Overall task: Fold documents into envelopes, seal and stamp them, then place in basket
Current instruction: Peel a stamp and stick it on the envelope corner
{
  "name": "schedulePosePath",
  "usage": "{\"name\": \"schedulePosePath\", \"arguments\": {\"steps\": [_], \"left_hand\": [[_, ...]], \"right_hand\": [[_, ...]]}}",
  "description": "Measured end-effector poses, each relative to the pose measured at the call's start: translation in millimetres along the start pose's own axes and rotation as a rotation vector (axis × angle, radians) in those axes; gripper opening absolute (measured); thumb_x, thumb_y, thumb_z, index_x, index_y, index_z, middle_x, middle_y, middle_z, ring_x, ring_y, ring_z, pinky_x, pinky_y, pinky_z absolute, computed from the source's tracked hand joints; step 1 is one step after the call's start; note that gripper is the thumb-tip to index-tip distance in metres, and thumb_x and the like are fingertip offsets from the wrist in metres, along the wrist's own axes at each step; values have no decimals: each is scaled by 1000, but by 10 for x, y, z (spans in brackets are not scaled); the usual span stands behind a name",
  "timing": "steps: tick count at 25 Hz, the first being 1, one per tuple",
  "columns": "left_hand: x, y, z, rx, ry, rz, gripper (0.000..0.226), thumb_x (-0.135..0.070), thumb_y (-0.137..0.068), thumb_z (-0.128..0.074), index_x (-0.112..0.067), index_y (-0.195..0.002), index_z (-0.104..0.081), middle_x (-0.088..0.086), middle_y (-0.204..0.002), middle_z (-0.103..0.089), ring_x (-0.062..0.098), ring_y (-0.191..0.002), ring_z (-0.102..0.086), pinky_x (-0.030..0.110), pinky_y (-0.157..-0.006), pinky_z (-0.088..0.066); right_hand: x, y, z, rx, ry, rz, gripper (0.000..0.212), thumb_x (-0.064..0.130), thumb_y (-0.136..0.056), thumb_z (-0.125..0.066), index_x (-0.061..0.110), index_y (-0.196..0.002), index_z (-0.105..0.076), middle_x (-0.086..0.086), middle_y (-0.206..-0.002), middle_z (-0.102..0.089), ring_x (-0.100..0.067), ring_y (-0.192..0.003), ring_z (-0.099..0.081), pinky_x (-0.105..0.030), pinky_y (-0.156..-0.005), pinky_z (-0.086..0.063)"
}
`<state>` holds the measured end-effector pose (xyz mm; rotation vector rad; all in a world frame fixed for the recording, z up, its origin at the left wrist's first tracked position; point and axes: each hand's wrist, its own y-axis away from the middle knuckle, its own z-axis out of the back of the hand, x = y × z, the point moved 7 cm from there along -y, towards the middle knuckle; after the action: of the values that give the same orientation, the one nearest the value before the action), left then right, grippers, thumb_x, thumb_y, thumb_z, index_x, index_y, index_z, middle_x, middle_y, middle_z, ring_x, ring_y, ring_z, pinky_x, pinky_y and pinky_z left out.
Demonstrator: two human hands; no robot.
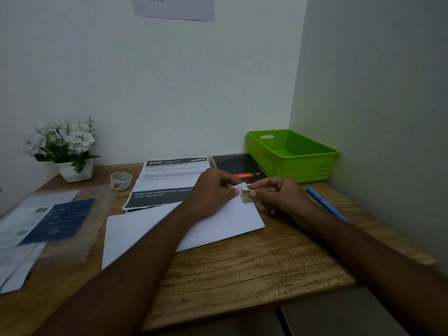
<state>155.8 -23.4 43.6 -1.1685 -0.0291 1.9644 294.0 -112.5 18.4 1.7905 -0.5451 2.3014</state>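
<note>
Two bare forearms reach in from the near edge over the wooden tabletop (pixel 242 275), the left one crossing above a long white envelope (pixel 225 224) that lies flat and slightly askew in the middle. At the near left, blurred, a clear plastic sleeve (pixel 80 241) lies over some white papers (pixel 14 270), with a dark blue card (pixel 60 221) showing through it. Both hands meet at the far right corner of the envelope. The left hand (pixel 213 190) has its fingers curled over the envelope's far edge and its thumb pressed on top, pinching that corner. The right hand (pixel 278 196) pinches a small greenish stamp (pixel 246 197) between thumb and forefinger, its other fingers loosely curled beneath. The stamp sits at the corner of the envelope, just beside the left thumb; whether it lies flat on the paper cannot be told. To the right of the right wrist a blue pen (pixel 324 204) lies on the wood. Beyond the envelope, printed documents (pixel 167 183) with dark header bands are stacked, partly hidden by the left hand, and a roll of tape (pixel 121 180) stands just to their left. A black notebook (pixel 237 164) with an orange label lies behind the hands, touching the green basket (pixel 291 163) in the far right corner by the wall. A white pot of white flowers (pixel 72 170) stands at the far left, and a paper notice (pixel 174 8) hangs on the wall above.
</note>
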Motion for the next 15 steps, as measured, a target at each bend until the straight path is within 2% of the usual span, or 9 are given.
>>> {"name": "schedulePosePath", "arguments": {"steps": [3,7,11,15], "left_hand": [[1,-10,16,-19,-29,1,23,-2,-80,-66,-12,-99,-73,3,-83,-71,3,-69,-61,19,-69,-48],[-21,-5,11,-22,-55,-19,27,0,-81,-64,-11,-104,-72,-2,-82,-67,-3,-68,-58,3,-63,-42],[-71,16,7,-22,-52,-45,31,4,-81,-60,-10,-106,-71,-5,-79,-64,-8,-64,-58,2,-62,-40],[-78,24,8,-23,-54,-47,34,4,-81,-58,-11,-108,-71,-5,-78,-64,-4,-66,-57,2,-60,-39]], "right_hand": [[-11,-3,-4,-18,26,-7,26,13,-74,-79,-1,-95,-71,-4,-61,-69,-8,-49,-61,-18,-41,-42],[-7,4,-21,-46,51,-11,19,17,-77,-78,5,-91,-74,2,-54,-67,-4,-44,-57,-17,-39,-38],[7,6,-41,-71,68,-19,15,22,-77,-78,9,-86,-75,5,-53,-66,-4,-42,-54,-16,-38,-34],[37,22,-46,-87,67,-24,12,17,-79,-76,7,-84,-73,10,-43,-60,0,-34,-45,-12,-36,-32]]}}
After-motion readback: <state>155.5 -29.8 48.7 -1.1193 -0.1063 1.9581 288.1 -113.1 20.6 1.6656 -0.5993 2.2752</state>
